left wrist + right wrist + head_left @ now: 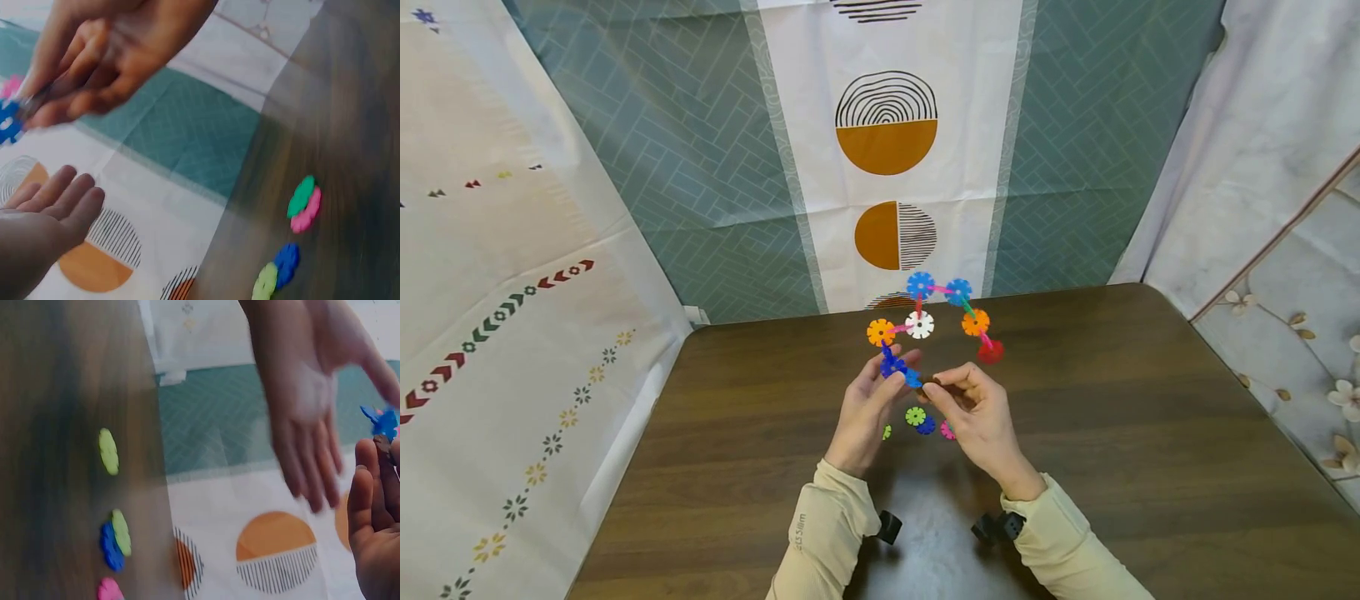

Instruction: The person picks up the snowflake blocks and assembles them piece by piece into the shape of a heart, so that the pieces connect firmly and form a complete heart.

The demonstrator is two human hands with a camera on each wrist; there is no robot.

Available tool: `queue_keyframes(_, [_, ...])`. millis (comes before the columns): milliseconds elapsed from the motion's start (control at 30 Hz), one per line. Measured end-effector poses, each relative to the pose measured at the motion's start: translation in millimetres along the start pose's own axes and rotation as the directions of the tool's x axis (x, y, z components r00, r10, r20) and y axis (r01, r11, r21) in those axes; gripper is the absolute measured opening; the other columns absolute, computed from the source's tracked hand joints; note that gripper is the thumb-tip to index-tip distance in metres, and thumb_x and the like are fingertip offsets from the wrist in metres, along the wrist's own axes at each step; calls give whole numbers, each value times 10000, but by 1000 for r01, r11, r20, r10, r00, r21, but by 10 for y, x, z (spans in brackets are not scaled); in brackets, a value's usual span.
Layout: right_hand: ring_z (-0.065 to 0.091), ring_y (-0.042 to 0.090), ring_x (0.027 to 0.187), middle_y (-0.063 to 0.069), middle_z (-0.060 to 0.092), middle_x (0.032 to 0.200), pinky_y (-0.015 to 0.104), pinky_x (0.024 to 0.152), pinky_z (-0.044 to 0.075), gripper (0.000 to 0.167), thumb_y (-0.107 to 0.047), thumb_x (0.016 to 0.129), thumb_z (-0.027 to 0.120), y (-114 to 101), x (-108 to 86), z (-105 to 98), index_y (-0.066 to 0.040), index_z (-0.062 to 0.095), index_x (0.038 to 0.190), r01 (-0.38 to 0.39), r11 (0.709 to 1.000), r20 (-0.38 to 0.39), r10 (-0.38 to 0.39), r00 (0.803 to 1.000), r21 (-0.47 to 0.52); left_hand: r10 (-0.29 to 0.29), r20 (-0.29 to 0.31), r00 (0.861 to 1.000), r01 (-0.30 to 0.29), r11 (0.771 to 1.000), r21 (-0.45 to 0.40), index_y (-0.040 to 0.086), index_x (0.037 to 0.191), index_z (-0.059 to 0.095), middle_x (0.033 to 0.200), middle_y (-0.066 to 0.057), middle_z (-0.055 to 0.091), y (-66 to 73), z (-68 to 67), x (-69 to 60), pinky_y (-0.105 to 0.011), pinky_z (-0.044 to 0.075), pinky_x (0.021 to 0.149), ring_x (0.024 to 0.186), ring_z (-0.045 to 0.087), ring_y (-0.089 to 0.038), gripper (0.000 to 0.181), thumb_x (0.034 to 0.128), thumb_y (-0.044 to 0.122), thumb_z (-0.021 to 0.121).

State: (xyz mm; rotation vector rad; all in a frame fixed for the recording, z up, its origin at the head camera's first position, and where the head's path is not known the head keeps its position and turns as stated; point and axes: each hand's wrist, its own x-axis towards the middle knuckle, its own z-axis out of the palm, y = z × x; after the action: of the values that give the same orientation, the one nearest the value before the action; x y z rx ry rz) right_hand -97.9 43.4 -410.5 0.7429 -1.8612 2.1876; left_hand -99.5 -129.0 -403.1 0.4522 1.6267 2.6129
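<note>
A chain of joined notched discs, with a white disc (919, 325) and a red disc (991, 351) among them, is held up above the table. My left hand (867, 412) grips it at the dark blue discs (892, 366); in the right wrist view the thumb of that left hand (303, 419) is near the blue discs (384, 422), its other fingers extended. My right hand (985, 421) pinches a dark brown disc (922, 389) against a blue disc's edge. The left wrist view shows this right hand (125, 56) beside a blue disc (9, 122).
Loose discs lie on the brown table (737, 467) below the hands: lime green (915, 416), blue (927, 426), pink (948, 430), another lime one (108, 452) and a teal one (302, 196). Patterned cloths (700, 167) hang behind and beside the table.
</note>
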Motion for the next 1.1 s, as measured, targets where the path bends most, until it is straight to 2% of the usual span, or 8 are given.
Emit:
queue_keyframes(133, [695, 324, 817, 196, 683, 966, 330, 718, 583, 160, 22, 892, 660, 26, -40, 87, 35, 604, 1041, -19, 1000, 2, 19, 1000, -9, 29, 9, 1000, -29, 997, -70, -33, 1418, 391, 1388, -226, 499, -23, 79, 28, -496, 302, 1120, 1329, 418, -403, 500, 1018, 241, 513])
queue_keyframes(300, [657, 228, 820, 95, 684, 970, 264, 692, 551, 162, -52, 913, 662, 29, -72, 133, -44, 660, 1075, -64, 987, 18, 68, 998, -145, 48, -24, 999, -51, 981, -189, -78, 1339, 440, 1249, -188, 611, 17, 113, 47, -480, 363, 1085, 1239, 522, -398, 410, 1038, 200, 463])
queue_keyframes(533, [651, 309, 693, 173, 680, 872, 402, 667, 578, 174, -31, 1008, 488, -9, -101, 120, 17, 635, 1085, -120, 980, 99, 136, 986, -157, 25, -97, 995, -49, 965, -256, -41, 1284, 474, 1150, -185, 656, 101, 45, 40, -481, 444, 1008, 1123, 620, -349, 347, 1045, 208, 444])
queue_keyframes(733, [523, 280, 508, 147, 566, 670, 302, 471, 511, 258, -57, 1033, 437, -6, -87, -8, 50, 604, 869, -67, 986, -19, 65, 998, -155, -11, -178, 984, -40, 958, -284, -31, 1281, 488, 1102, -145, 668, 149, -12, 31, -479, 503, 928, 979, 691, -300, 369, 1031, 240, 488])
queue_keyframes(833, [487, 276, 511, 111, 532, 647, 286, 449, 462, 317, -176, 1045, 449, 21, -49, -124, -1, 604, 831, -115, 965, -76, 99, 992, -237, -22, -201, 979, -38, 956, -290, -28, 1269, 491, 1085, -126, 667, 157, -35, 29, -426, 546, 871, 910, 706, -267, 354, 1033, 235, 481])
queue_keyframes(900, [497, 260, 549, 89, 537, 673, 279, 475, 448, 300, -232, 1036, 478, 54, -21, -210, -34, 617, 859, -192, 920, -77, 176, 981, -341, -27, -211, 977, -37, 955, -293, -24, 1255, 491, 1070, -107, 667, 162, -46, 29, -385, 564, 826, 881, 710, -249, 333, 1037, 227, 472])
queue_keyframes(967, [511, 239, 608, 61, 555, 731, 277, 520, 450, 241, -253, 1015, 528, 102, 0, -300, -50, 627, 932, -275, 841, -45, 288, 956, -465, -31, -219, 975, -36, 955, -295, -14, 1234, 495, 1061, -91, 668, 165, -45, 33, -343, 571, 781, 853, 711, -232, 306, 1038, 220, 467])
queue_keyframes(1100, [499, 181, 682, 26, 559, 846, 293, 576, 436, 286, -262, 927, 672, 222, 14, -405, -55, 609, 1114, -338, 606, 29, 513, 858, -720, -35, -235, 971, -38, 954, -299, 4, 1195, 505, 1046, -76, 675, 170, -27, 39, -293, 562, 705, 795, 705, -207, 258, 1043, 205, 451])
